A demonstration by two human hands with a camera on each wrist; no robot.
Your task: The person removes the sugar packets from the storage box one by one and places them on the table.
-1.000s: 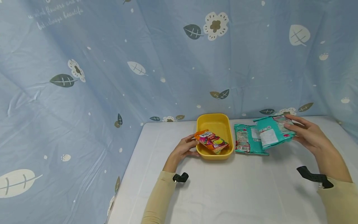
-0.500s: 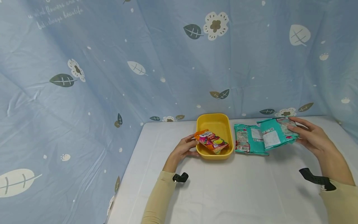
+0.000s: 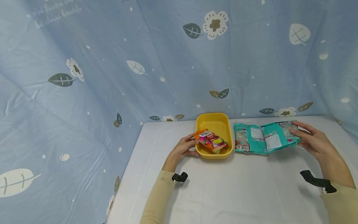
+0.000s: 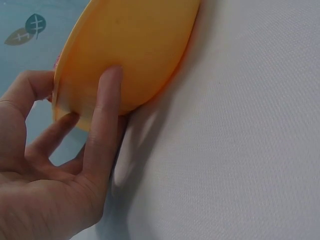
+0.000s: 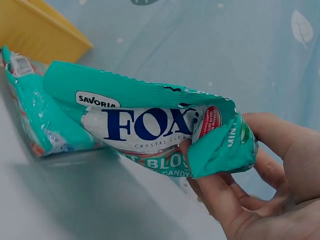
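My left hand [image 3: 183,147] grips the near left rim of a yellow plastic tray [image 3: 212,118]; the left wrist view shows a straight finger against the outer wall and a bent digit over the rim. Inside the tray an orange and pink Fox's candy packet [image 3: 211,141] leans toward the near left corner. My right hand [image 3: 316,140] holds a teal Fox's mint candy packet [image 5: 145,125] by its right end. That packet is tilted, its right side raised with a shadow below. Its left edge meets a second teal candy packet [image 3: 249,139], which lies flat beside the tray.
A white-covered table [image 3: 237,189] carries everything. Behind and to the left hangs a blue patterned curtain [image 3: 167,62], close to the table's back edge. Black wrist mounts [image 3: 318,181] sit on both sleeves.
The right hand has moved slightly right and down with the teal packet, which no longer overlaps the second packet as much. The left hand and the tray stay in place.
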